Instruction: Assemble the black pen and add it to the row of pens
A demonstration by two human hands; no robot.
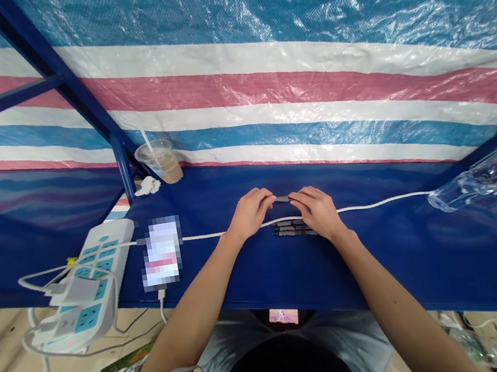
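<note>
Between my two hands is a slim dark grey pen (282, 199), lying roughly level above the blue tabletop (262, 272). My left hand (252, 212) pinches its left end, and my right hand (316, 210) closes on the right end. The fingers cover both ends, so whether it has a cap cannot be made out. Several dark pens (290, 228) lie side by side just below, partly hidden by my right hand. A white cable (209, 235) runs across the table behind my wrists and past the pens.
A phone (160, 250) with a blurred screen and a white power strip (89, 286) with plugs are at left. Behind them stand a plastic drink cup (162, 162) and a crumpled tissue (147, 186). A clear plastic bottle (478, 178) lies at right. Striped sheeting (289, 85) hangs behind.
</note>
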